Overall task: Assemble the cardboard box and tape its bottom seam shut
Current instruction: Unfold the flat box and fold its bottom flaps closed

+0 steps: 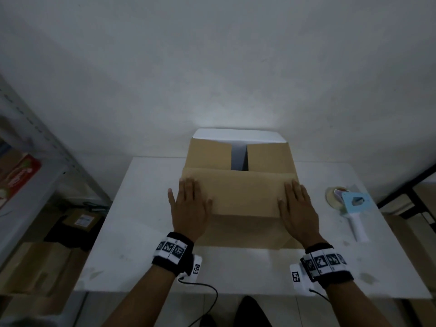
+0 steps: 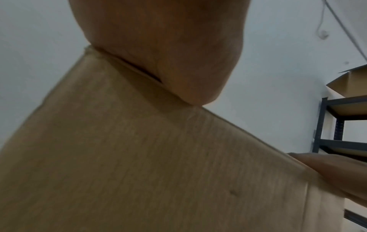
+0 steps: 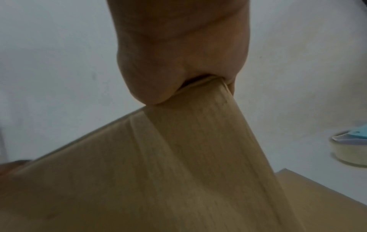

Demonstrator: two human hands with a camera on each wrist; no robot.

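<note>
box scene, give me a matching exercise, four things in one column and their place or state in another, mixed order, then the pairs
Things:
1. near flap
2. far flap
3. tape dispenser
4. left hand

Places or states:
A. lies on the table, right of the cardboard box
B. pressed under both hands
C. flat on the near flap's left end
D. not yet folded down

Pairs: 1-B, 2-D, 3-A, 4-C

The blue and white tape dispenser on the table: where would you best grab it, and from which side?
Judging by its pose, grip the white handle of the blue and white tape dispenser. It lies flat, pointing toward the person, so the right hand could probably close round it from above.
</note>
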